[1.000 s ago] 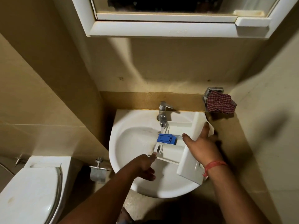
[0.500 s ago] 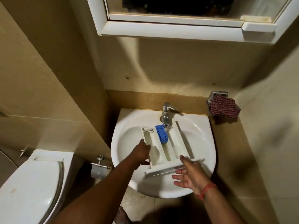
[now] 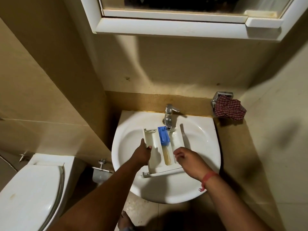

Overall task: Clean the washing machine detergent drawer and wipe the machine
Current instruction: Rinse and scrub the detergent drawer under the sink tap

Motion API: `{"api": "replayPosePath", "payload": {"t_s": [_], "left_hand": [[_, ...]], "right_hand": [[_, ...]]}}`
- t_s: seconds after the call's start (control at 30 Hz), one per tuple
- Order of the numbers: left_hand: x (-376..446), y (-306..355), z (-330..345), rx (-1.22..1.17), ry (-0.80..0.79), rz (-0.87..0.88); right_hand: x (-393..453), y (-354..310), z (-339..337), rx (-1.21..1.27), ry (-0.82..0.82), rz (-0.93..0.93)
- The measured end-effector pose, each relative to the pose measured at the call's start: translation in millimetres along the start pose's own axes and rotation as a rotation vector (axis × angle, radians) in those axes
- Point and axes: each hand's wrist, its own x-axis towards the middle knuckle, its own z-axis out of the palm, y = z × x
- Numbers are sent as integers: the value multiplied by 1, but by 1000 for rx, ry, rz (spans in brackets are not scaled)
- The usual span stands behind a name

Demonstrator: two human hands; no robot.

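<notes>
The white plastic detergent drawer (image 3: 164, 150) lies in the white ceramic basin (image 3: 203, 144), its far end under the chrome tap (image 3: 168, 116) at twelve o'clock. The left hand (image 3: 141, 155) grips its nine o'clock wall; the right hand (image 3: 188, 160), fingers loosely curled, holds nothing, hovering at three o'clock. Held one-sided, the wet drawer could tip or slip.

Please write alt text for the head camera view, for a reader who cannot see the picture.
Seen from above, a white detergent drawer with a blue insert lies in a white sink under the tap. The left hand grips the drawer's left wall; the right hand hovers over its right side, fingers loosely curled. A checked cloth hangs on the wall at right.
</notes>
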Motion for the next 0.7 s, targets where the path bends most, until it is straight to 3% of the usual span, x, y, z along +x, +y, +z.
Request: {"api": "replayPosePath", "payload": {"t_s": [0.1, 0.43, 0.53, 0.7], "left_hand": [[1, -1, -1, -1, -10, -20], [6, -3, -5, -11, -72, -42], [6, -4, -6, -19, -80, -11], [9, -6, -14, -45, -125, 12]], "right_hand": [[24, -19, 30, -277, -143, -65], [54, -21, 67, -655, -342, 46], [57, -24, 68, -700, -357, 55], [59, -28, 72, -729, -244, -21]]}}
